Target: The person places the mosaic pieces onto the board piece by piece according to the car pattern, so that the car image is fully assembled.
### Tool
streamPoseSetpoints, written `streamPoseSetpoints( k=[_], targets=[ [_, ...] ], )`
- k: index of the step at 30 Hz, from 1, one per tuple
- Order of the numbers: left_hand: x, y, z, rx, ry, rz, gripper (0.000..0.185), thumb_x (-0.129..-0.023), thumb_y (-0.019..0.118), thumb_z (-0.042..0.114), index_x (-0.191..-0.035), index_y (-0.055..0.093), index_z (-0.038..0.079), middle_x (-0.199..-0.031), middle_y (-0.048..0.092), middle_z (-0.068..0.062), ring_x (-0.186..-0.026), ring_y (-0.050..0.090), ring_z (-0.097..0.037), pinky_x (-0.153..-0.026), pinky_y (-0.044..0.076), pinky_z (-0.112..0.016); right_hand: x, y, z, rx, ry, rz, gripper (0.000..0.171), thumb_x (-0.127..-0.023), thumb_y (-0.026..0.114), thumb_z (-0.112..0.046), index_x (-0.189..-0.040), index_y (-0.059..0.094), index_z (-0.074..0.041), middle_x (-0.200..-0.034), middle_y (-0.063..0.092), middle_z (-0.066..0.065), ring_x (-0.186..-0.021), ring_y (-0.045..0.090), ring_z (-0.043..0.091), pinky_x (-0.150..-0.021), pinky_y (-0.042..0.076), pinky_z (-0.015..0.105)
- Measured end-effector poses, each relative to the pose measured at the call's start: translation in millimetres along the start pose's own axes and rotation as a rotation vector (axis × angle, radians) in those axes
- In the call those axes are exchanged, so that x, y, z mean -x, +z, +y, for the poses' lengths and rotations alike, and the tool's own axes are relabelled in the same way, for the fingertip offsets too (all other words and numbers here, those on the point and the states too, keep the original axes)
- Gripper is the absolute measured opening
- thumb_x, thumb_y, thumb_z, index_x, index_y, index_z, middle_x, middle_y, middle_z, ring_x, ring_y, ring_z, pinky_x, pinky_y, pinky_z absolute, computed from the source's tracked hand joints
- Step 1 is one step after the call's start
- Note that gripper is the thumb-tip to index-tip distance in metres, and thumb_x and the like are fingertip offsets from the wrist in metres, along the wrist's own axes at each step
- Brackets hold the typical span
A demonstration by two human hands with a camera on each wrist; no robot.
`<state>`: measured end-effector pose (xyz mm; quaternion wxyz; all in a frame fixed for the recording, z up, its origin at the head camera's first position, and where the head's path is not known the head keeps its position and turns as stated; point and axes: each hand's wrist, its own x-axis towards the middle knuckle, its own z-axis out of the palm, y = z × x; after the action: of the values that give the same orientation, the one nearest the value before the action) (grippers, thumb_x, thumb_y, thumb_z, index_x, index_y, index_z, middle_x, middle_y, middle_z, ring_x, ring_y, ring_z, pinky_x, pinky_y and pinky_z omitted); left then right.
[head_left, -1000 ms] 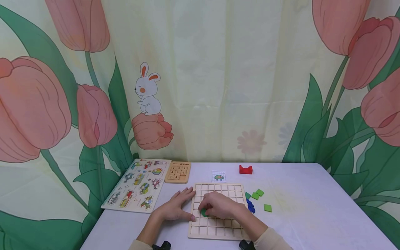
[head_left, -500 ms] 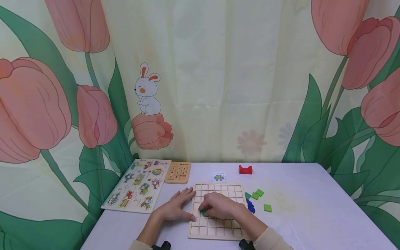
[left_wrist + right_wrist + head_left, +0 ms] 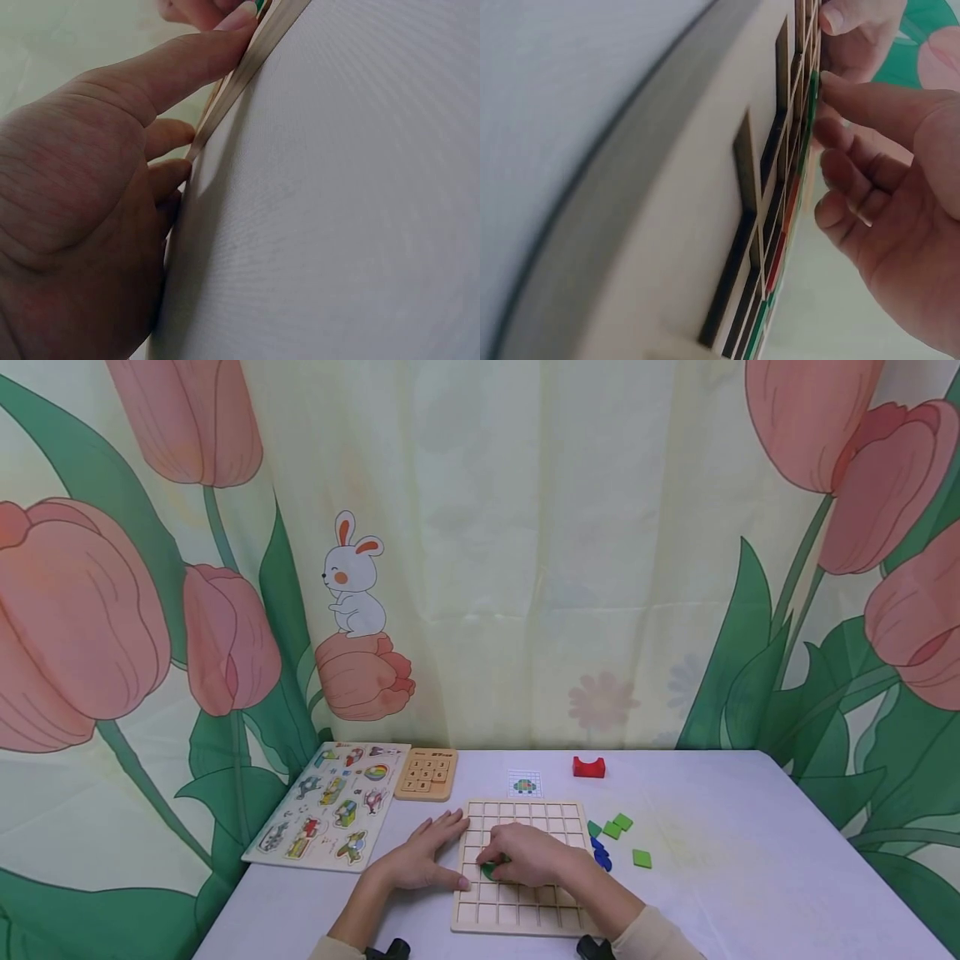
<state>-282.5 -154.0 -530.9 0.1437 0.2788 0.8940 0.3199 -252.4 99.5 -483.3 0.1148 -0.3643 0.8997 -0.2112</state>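
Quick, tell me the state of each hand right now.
Left hand: open, fingers flat against the left edge of the wooden grid board.
Right hand: fingers curled on a green piece over the board.

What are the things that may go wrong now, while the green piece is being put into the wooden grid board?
1. The right hand covers much of the green piece, so it may sit skewed across a cell wall of the grid board.
2. Only the left hand steadies the board at its left edge; a push could slide it.
3. The right sleeve may sweep the blue pieces nearby.
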Motion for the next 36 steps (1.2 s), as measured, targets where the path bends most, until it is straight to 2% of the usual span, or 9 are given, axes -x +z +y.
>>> streamPoseSetpoints(
  k=[3,10,14,20,30,36],
  targets=[
    [0.2,0.4,-0.4,0.004,-0.006,0.0,0.103,-0.079,0.083,0.058,-0.163,0.036,0.02,-0.175,0.021,-0.004,-0.163,0.013,-0.031,-0.132,0.002,-0.06,4.5,-3.6,0.7,-0.013,0.005,0.032,0.028,-0.093,0.077,-0.017,-0.121,0.08,-0.021,-0.094,0.066,-0.013,-0.079,0.053,-0.001,-0.072,0.049,0.017],
    [1.1,0.4,-0.4,-0.001,-0.003,0.006,0.104,-0.078,0.083,0.059,-0.163,0.036,0.02,-0.175,0.021,-0.005,-0.163,0.013,-0.032,-0.132,0.001,-0.06,23.9,-14.1,9.3,-0.096,0.044,0.123,0.032,-0.097,0.074,-0.025,-0.128,0.075,-0.016,-0.112,0.071,-0.006,-0.089,0.059,0.002,-0.08,0.054,0.023],
    [1.0,0.6,0.1,-0.002,-0.003,0.005,0.105,-0.078,0.083,0.058,-0.163,0.036,0.019,-0.175,0.021,-0.005,-0.163,0.014,-0.032,-0.132,0.001,-0.06,36.3,-19.1,18.2,-0.147,0.079,0.184,0.038,-0.097,0.074,-0.029,-0.133,0.071,-0.015,-0.115,0.07,-0.002,-0.094,0.06,0.007,-0.078,0.054,0.023],
    [0.4,0.5,0.3,0.004,-0.013,0.0,0.106,-0.078,0.083,0.059,-0.163,0.036,0.019,-0.175,0.021,-0.005,-0.163,0.013,-0.031,-0.132,0.001,-0.059,51.2,-31.0,30.9,-0.185,0.141,0.286,0.044,-0.096,0.075,-0.032,-0.137,0.067,-0.018,-0.131,0.065,0.004,-0.094,0.058,0.01,-0.073,0.056,0.022],
    [3.6,-2.1,1.9,0.002,-0.009,0.007,0.106,-0.078,0.083,0.059,-0.163,0.035,0.017,-0.175,0.02,-0.006,-0.163,0.013,-0.032,-0.132,0.001,-0.06,71.8,-52.9,46.5,-0.201,0.219,0.434,0.04,-0.094,0.078,-0.026,-0.132,0.069,-0.018,-0.122,0.068,0.003,-0.09,0.058,0.013,-0.068,0.056,0.021],
    [2.9,0.1,3.2,0.007,-0.009,0.008,0.106,-0.078,0.083,0.059,-0.163,0.036,0.018,-0.175,0.021,-0.005,-0.163,0.013,-0.031,-0.132,0.001,-0.06,89.4,-62.7,58.7,-0.208,0.296,0.43,0.04,-0.093,0.079,-0.024,-0.131,0.069,-0.017,-0.125,0.07,0.008,-0.093,0.059,0.015,-0.068,0.056,0.023]
  ],
)
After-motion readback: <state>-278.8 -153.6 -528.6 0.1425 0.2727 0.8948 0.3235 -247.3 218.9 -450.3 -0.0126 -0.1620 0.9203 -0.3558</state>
